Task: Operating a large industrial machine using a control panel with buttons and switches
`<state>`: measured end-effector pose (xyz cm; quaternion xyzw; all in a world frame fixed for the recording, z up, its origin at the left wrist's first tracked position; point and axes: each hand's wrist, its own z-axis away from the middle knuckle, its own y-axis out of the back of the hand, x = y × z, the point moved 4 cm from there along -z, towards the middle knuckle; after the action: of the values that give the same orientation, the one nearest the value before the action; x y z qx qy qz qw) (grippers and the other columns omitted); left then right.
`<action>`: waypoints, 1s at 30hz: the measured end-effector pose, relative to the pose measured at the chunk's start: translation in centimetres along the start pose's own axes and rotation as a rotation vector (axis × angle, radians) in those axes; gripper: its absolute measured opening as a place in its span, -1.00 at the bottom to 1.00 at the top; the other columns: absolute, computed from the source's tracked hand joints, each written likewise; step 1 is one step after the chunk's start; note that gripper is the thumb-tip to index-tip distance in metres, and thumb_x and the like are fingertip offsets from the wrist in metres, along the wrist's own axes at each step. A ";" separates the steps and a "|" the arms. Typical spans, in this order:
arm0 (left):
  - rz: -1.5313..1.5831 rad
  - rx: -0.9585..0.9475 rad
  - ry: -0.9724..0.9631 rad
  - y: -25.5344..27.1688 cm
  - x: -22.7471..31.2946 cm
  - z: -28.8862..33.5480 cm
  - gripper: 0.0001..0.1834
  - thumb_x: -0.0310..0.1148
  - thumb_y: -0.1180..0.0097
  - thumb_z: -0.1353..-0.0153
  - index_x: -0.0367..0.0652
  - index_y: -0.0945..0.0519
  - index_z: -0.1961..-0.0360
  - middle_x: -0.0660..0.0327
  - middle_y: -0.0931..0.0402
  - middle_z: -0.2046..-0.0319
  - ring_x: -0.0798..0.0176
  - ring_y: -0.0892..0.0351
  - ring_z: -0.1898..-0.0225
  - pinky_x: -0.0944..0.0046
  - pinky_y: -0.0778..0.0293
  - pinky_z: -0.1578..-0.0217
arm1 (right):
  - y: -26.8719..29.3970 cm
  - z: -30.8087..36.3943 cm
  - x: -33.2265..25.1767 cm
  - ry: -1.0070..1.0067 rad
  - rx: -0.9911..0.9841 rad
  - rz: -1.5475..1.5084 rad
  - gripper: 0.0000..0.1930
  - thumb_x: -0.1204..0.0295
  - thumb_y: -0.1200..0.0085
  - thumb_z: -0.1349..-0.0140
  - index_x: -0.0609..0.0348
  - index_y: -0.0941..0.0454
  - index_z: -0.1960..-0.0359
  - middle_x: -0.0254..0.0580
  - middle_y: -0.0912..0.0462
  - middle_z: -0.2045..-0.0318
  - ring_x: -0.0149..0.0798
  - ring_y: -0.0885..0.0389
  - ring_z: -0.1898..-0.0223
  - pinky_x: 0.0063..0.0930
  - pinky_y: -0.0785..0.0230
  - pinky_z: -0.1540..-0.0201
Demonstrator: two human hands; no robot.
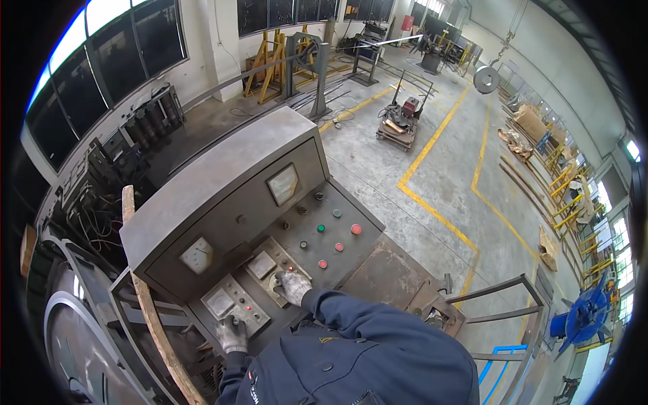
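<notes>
Both my hands wear light grey work gloves and rest at a dark grey control console (202,169). My left hand (233,335) is closed around a small dark knob (235,321) at the near end of the left control module (233,304). My right hand (294,287) has its fingers bent round a pale round dial (277,282) on the neighbouring module (262,265); the fingers partly hide it. Red lamps glow on both modules. Beyond my right hand are a red push button (322,264) and a green push button (320,229).
Two gauges, one near (196,255) and one far (283,184), face me from the console. A wooden pole (154,317) stands at the left. Metal railings (499,297) are at right, with a blue machine (587,314) beyond. A wheeled cart (399,123) stands on the floor; a coil (486,79) hangs from a hoist.
</notes>
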<state>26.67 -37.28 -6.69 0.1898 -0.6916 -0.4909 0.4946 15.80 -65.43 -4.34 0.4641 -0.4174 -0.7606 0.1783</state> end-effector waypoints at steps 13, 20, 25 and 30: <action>-0.012 0.011 0.041 0.3 1.2 -0.1 -0.62 -0.21 -0.32 -0.10 -0.15 -0.67 0.08 -0.12 -0.55 0.01 -0.24 -0.43 -0.15 -0.16 -0.24 -0.36 | -0.7 -0.4 1.2 0.051 0.027 -0.005 -0.59 0.16 -0.23 -0.30 0.07 -0.55 -0.10 0.08 -0.74 0.15 0.11 -0.74 0.09 0.02 -0.58 0.04; -0.013 0.056 0.063 -0.4 0.5 0.1 -0.59 -0.17 -0.32 -0.08 -0.15 -0.67 0.08 -0.15 -0.55 0.03 -0.26 -0.45 -0.13 -0.15 -0.32 -0.28 | -1.2 -0.8 1.5 0.085 -0.006 -0.008 -0.55 0.17 -0.20 -0.31 0.14 -0.51 -0.14 0.11 -0.74 0.14 0.13 -0.74 0.09 0.02 -0.57 0.01; -0.046 0.015 0.104 -0.4 0.6 -0.1 -0.58 -0.22 -0.40 -0.10 -0.07 -0.61 0.02 -0.20 -0.52 0.01 -0.34 -0.46 -0.12 -0.20 -0.34 -0.25 | -0.7 -0.6 1.4 0.097 -0.008 -0.020 -0.53 0.17 -0.20 -0.31 0.13 -0.50 -0.17 0.12 -0.73 0.12 0.13 -0.73 0.08 0.02 -0.57 0.01; -0.057 0.040 0.087 -0.7 0.0 0.1 -0.55 -0.23 -0.41 -0.08 -0.08 -0.61 0.01 -0.23 -0.50 -0.04 -0.35 -0.42 -0.16 -0.21 -0.31 -0.28 | -0.3 -0.4 1.0 0.065 -0.051 -0.046 -0.53 0.18 -0.20 -0.31 0.09 -0.50 -0.19 0.11 -0.72 0.09 0.13 -0.73 0.06 0.02 -0.57 0.00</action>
<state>26.40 -37.55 -7.24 0.2405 -0.6733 -0.4823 0.5062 15.69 -66.09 -5.26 0.4936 -0.3811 -0.7593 0.1858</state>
